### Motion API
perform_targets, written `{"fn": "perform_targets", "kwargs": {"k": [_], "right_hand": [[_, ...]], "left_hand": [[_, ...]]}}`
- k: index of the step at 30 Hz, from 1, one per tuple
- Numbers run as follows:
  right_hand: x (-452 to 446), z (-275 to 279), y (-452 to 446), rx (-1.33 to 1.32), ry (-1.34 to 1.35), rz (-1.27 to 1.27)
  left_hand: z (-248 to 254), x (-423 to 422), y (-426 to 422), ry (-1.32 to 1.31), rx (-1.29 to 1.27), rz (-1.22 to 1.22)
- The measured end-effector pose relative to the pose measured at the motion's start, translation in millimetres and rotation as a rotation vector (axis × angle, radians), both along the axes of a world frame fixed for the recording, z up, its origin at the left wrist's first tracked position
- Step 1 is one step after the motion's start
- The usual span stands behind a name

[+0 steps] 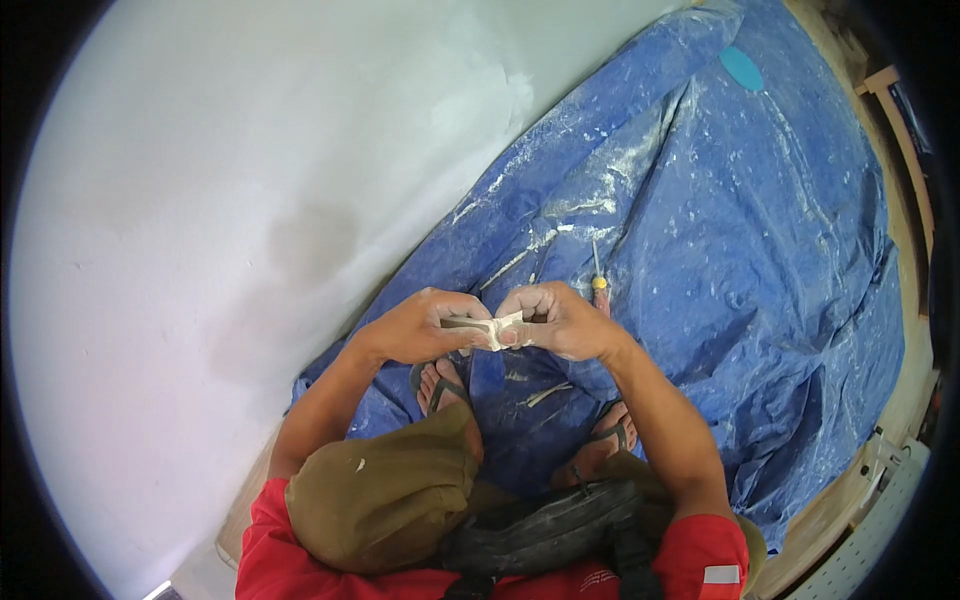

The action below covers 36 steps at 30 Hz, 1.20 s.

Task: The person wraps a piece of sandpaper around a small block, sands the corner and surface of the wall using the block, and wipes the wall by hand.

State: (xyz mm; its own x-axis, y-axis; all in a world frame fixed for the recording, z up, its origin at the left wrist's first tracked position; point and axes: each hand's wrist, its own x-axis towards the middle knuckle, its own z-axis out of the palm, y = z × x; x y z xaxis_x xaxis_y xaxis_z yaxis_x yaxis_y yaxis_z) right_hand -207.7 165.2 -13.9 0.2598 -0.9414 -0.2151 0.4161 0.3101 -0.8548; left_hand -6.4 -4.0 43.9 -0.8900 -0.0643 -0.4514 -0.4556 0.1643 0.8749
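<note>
My left hand [435,325] and my right hand [560,320] meet in front of me, thumbs close together, both closed on a small folded piece of sandpaper [497,330]. It looks white and dusty along the fold and grey-brown on its flat parts; the fingers cover much of it. White dust coats my fingers. Beyond my right hand, a screwdriver [600,284] with a yellow and red handle lies on the blue tarp [760,260], its shaft pointing away from me.
A pale wall [180,200] rises along the left. Dust and whitish scraps [548,394] lie on the creased tarp around my sandalled feet [440,385]. Farther off sits a turquoise oval object [741,69]. A wooden frame [900,130] and a perforated grey panel [870,540] stand at the right edge.
</note>
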Motion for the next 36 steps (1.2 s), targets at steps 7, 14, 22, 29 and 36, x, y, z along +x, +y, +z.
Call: {"fn": "perform_targets", "kwargs": {"k": [7, 14, 22, 29, 36], "right_hand": [[9, -2, -2, -0.032, 0.118, -0.12], [16, 4, -4, -0.04, 0.343, -0.226], [5, 10, -8, -0.081, 0.579, -0.114], [4, 25, -9, -0.21, 0.78, -0.175], [8, 18, -10, -0.369, 0.83, -0.29]], "left_hand": [[-6, 2, -1, -0.031, 0.129, 0.135], [-18, 5, -4, -0.015, 0.061, 0.155], [-6, -2, -1, 0.08, -0.228, 0.029], [5, -4, 1, 0.209, -0.503, -0.092], [-12, 3, 9, 0.224, -0.376, 0.105]]}}
